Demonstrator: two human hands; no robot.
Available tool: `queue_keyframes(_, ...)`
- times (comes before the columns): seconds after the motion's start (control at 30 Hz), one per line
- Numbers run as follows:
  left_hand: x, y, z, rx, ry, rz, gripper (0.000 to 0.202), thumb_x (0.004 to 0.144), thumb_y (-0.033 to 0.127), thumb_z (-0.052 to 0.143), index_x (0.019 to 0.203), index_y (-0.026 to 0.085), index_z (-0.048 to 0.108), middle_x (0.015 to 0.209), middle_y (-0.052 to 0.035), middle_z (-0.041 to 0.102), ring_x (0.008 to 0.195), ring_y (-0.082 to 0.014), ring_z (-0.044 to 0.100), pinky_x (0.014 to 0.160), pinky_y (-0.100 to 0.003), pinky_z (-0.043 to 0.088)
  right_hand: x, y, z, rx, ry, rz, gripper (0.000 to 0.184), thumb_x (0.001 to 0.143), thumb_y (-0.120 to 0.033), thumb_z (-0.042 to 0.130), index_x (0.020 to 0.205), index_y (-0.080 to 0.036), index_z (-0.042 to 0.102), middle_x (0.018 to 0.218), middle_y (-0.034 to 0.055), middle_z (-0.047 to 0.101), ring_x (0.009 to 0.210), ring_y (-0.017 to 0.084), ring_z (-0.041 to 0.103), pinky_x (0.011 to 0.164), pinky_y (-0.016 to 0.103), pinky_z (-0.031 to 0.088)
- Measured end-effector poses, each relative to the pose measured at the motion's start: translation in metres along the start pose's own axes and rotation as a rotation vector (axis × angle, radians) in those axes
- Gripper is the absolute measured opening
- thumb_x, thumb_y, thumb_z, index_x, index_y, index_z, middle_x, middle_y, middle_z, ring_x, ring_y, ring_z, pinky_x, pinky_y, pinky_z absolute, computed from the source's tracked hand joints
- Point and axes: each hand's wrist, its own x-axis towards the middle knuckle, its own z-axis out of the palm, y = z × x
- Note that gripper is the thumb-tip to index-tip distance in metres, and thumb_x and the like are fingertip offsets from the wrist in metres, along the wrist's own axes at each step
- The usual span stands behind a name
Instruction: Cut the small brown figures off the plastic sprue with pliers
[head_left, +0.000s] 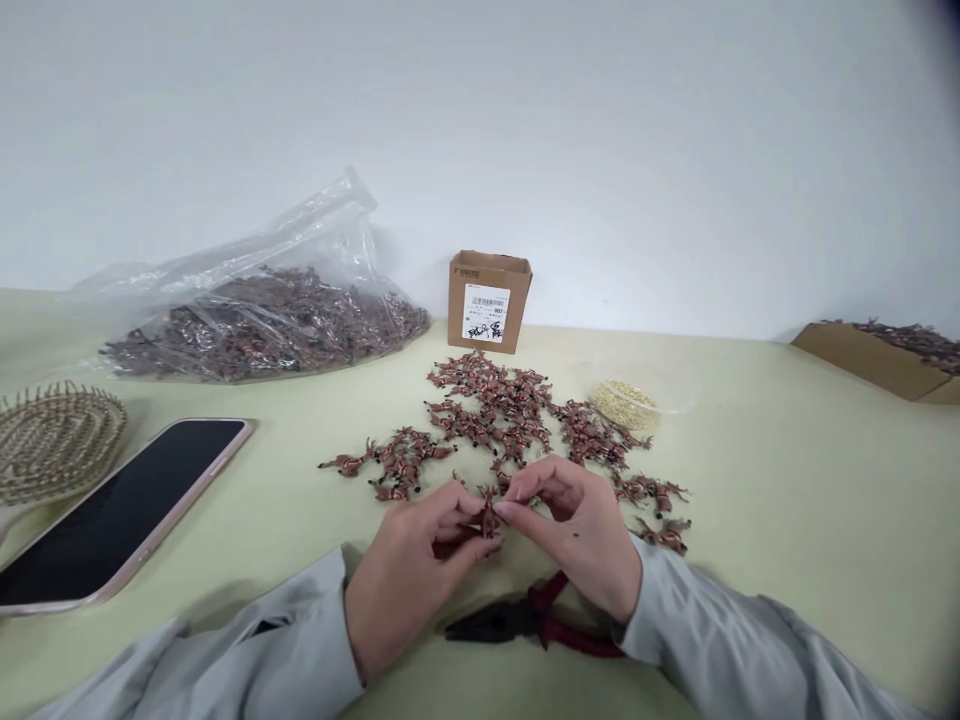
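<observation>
Between the fingers of my left hand (416,575) is a small brown reindeer figurine (490,515), held upright above the table. My right hand (581,530) is closed in a pinch at the figurine's upper right side; whatever lies between its fingertips is too small to make out. Pliers with red handles (517,618) lie below both hands, partly hidden by the right wrist. Many similar reindeer figurines (495,405) are spread in a loose pile just beyond my fingers. A clear round dish holds tiny gold-coloured pieces (624,403) behind the pile's right side.
A small cardboard box (491,300) stands against the wall. At the left are a clear plastic bag (262,320) full of figurines, a phone (142,500) and a hairbrush (60,440). An open carton (874,360) of brown pieces sits far right.
</observation>
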Motion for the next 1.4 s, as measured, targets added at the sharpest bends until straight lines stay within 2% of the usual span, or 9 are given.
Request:
queue_keyframes(0.2, 0.0, -0.008, -0.002, 0.337, 0.108, 0.256, 0.003, 0.074, 0.023, 0.054, 0.077, 0.023, 0.056, 0.063, 0.0024, 0.064, 0.053, -0.0123, 0.059, 0.052, -0.02, 0.042, 0.0, -0.002, -0.001, 0.007, 0.006, 0.027, 0.016, 0.064, -0.02, 0.064, 0.068, -0.017, 0.049, 0.065, 0.0004, 0.058, 0.06, 0.011, 0.054, 0.058, 0.024, 0.044)
queue_keyframes(0.47, -0.003, -0.011, 0.0, 0.529, 0.185, 0.462, 0.012, 0.077, 0.016, 0.047, 0.087, 0.021, 0.051, 0.069, 0.0028, 0.065, 0.056, -0.0112, 0.061, 0.051, -0.019, 0.044, -0.004, -0.004, 0.0, -0.007, 0.009, 0.048, 0.017, 0.066, -0.022, 0.063, 0.069, -0.017, 0.047, 0.07, 0.0021, 0.059, 0.065, 0.013, 0.054, 0.061, 0.026, 0.043)
queue_keyframes(0.6, -0.003, -0.012, 0.001, 0.609, 0.237, 0.565, 0.011, 0.08, 0.016, 0.044, 0.089, 0.02, 0.049, 0.074, 0.0006, 0.066, 0.061, -0.012, 0.063, 0.054, -0.02, 0.047, -0.004, -0.006, 0.001, 0.093, 0.007, 0.122, 0.023, 0.063, -0.022, 0.067, 0.067, -0.018, 0.045, 0.068, 0.0006, 0.059, 0.064, 0.012, 0.053, 0.06, 0.024, 0.041)
queue_keyframes(0.83, -0.004, -0.016, 0.0, 0.708, 0.274, 0.681, 0.013, 0.081, 0.012, 0.043, 0.091, 0.018, 0.049, 0.083, -0.0036, 0.068, 0.071, -0.0143, 0.065, 0.06, -0.021, 0.05, -0.004, -0.004, 0.003, 0.331, 0.015, 0.336, 0.031, 0.053, -0.023, 0.073, 0.064, -0.017, 0.046, 0.063, -0.0013, 0.059, 0.059, 0.01, 0.054, 0.058, 0.022, 0.04)
queue_keyframes(0.93, -0.004, -0.015, 0.0, 0.667, 0.243, 0.641, 0.012, 0.08, 0.013, 0.044, 0.089, 0.018, 0.05, 0.08, -0.0026, 0.068, 0.068, -0.0139, 0.064, 0.058, -0.02, 0.049, -0.003, -0.003, 0.003, 0.374, 0.015, 0.401, 0.032, 0.05, -0.025, 0.075, 0.063, -0.016, 0.047, 0.062, -0.0014, 0.059, 0.059, 0.009, 0.054, 0.058, 0.022, 0.04)
queue_keyframes(1.1, -0.002, -0.011, -0.001, 0.532, 0.169, 0.393, 0.011, 0.077, 0.016, 0.049, 0.085, 0.02, 0.053, 0.069, 0.0028, 0.066, 0.057, -0.0114, 0.062, 0.053, -0.019, 0.046, 0.002, -0.003, -0.002, 0.264, -0.01, 0.363, 0.03, 0.055, -0.029, 0.073, 0.07, -0.015, 0.05, 0.065, -0.0002, 0.06, 0.061, 0.011, 0.056, 0.06, 0.023, 0.042)
queue_keyframes(1.27, 0.001, -0.011, -0.003, 0.344, 0.159, 0.236, 0.008, 0.074, 0.019, 0.052, 0.082, 0.021, 0.053, 0.069, 0.0038, 0.066, 0.061, -0.0116, 0.064, 0.057, -0.018, 0.048, 0.005, -0.011, -0.019, -0.159, -0.105, 0.093, 0.021, 0.07, -0.035, 0.06, 0.08, -0.018, 0.051, 0.078, 0.0037, 0.062, 0.074, 0.015, 0.058, 0.069, 0.029, 0.044)
queue_keyframes(1.4, 0.001, -0.011, -0.003, 0.232, 0.137, 0.15, 0.006, 0.074, 0.021, 0.053, 0.08, 0.021, 0.052, 0.069, 0.0032, 0.066, 0.063, -0.0124, 0.064, 0.058, -0.019, 0.05, -0.005, -0.015, -0.034, -0.582, -0.34, -0.234, 0.014, 0.073, -0.031, 0.058, 0.075, -0.019, 0.051, 0.081, 0.0038, 0.059, 0.079, 0.016, 0.053, 0.072, 0.03, 0.042)
